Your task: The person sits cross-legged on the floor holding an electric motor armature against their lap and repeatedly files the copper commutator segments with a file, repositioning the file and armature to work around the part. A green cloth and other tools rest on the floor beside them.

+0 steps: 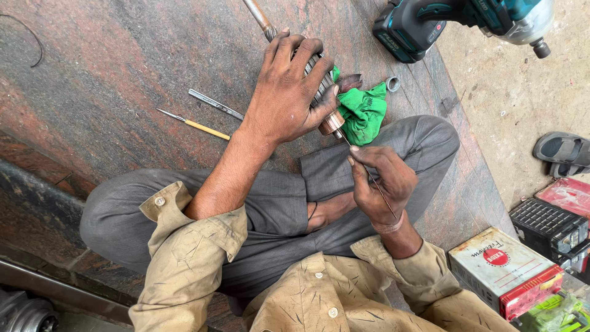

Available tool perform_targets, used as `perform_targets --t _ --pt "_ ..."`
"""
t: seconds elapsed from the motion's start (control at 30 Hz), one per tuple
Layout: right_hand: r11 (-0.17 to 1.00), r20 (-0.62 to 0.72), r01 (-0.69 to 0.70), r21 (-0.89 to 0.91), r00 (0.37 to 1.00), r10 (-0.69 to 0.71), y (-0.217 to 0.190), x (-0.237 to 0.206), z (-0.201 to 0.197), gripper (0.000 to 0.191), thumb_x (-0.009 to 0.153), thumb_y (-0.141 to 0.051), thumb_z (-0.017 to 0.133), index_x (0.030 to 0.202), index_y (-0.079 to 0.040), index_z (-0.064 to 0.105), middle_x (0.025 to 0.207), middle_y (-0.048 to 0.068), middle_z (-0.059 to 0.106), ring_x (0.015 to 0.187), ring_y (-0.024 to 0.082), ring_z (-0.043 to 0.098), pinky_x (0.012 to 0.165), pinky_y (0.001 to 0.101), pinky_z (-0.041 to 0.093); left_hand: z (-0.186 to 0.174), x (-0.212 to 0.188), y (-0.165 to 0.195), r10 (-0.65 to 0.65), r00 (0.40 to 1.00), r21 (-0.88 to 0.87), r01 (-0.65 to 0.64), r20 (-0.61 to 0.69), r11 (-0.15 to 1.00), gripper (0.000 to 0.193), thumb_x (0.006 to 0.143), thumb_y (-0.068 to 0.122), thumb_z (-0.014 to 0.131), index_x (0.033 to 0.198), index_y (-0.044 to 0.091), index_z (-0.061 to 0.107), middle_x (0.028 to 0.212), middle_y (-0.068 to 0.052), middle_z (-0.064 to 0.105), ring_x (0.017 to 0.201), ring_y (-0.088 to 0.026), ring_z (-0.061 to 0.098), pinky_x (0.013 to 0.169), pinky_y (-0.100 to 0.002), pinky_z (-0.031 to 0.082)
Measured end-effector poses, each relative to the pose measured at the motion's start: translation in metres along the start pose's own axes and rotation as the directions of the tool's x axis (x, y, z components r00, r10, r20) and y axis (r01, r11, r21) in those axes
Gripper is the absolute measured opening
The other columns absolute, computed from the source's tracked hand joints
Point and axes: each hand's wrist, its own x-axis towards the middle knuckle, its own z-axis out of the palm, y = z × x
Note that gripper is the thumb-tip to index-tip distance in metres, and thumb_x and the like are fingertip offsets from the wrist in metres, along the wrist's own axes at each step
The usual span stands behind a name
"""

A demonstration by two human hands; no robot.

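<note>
Rotor (pixel 322 92) gripped in my left hand (pixel 286 92), fingers wrapped around it over a green cloth (pixel 364 112). My right hand (pixel 382 181) pinches a thin pick (pixel 369 175), tip at the rotor's copper end.

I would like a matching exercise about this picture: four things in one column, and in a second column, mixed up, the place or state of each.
Things:
1. motor armature
2. thin metal pick
3. green cloth
4. cordless power tool

Places or states:
A. lies at the top right, touched by nobody
B. pinched in the right hand
C. gripped by the left hand
D. crumpled on the stone slab beside the armature

Pairs: 1-C, 2-B, 3-D, 4-A
</note>
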Motion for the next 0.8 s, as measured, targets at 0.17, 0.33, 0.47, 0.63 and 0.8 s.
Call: perform_targets --t 0.17,0.33,0.47,0.63,0.8 --pt "1.0 -0.038 0.004 -0.01 0.999 -0.005 0.005 -0.004 0.001 0.017 0.087 0.009 0.076 0.101 0.0 0.069 0.096 0.013 0.073 0.089 0.024 0.075 0.078 0.0308 0.058 0.001 0.0 0.001 -0.009 1.0 0.021 0.009 -0.003 1.0 0.05 0.095 0.04 0.076 0.128 0.003 0.066 0.136 -0.016 0.053 0.132 -0.038 0.048 0.124 -0.058 0.03" --pt "1.0 -0.055 -0.022 -0.006 0.998 0.021 0.009 -0.004 0.003 0.015 0.09 0.008 0.076 0.101 0.0 0.069 0.096 0.014 0.073 0.088 0.023 0.075 0.078 0.0297 0.058 0.001 -0.001 0.002 -0.012 1.0 0.026 0.012 0.001 1.0 0.045 0.098 0.036 0.074 0.126 0.002 0.065 0.134 -0.017 0.054 0.131 -0.039 0.049 0.123 -0.058 0.031" --pt "0.913 -0.022 -0.314 0.26 0.944 0.33 0.008 0.005 0.007 0.011 0.097 0.004 0.072 0.107 0.0 0.07 0.095 0.013 0.075 0.087 0.021 0.076 0.079 0.0275 0.058 -0.004 0.002 0.004 -0.03 1.0 0.025 0.03 0.005 0.999 0.041 0.094 0.033 0.072 0.123 0.004 0.065 0.13 -0.016 0.055 0.13 -0.038 0.05 0.122 -0.059 0.032" --pt "1.0 -0.014 -0.02 -0.018 1.0 0.019 0.001 0.006 0.001 0.016 0.092 0.008 0.075 0.105 0.001 0.068 0.098 0.015 0.072 0.09 0.026 0.074 0.079 0.0323 0.056 -0.006 0.004 0.004 -0.021 1.0 0.02 0.021 0.01 1.0 0.043 0.096 0.034 0.073 0.125 0.003 0.064 0.131 -0.017 0.054 0.129 -0.038 0.05 0.121 -0.058 0.033" --pt "0.985 -0.004 0.097 -0.14 0.995 -0.099 0.001 0.001 0.004 0.022 0.084 0.011 0.075 0.102 -0.001 0.071 0.095 0.012 0.071 0.085 0.028 0.072 0.076 0.0355 0.056 -0.005 0.003 0.003 0.004 1.0 0.012 -0.004 -0.003 1.0 0.048 0.094 0.038 0.074 0.124 0.002 0.064 0.131 -0.017 0.054 0.128 -0.039 0.049 0.119 -0.058 0.032"
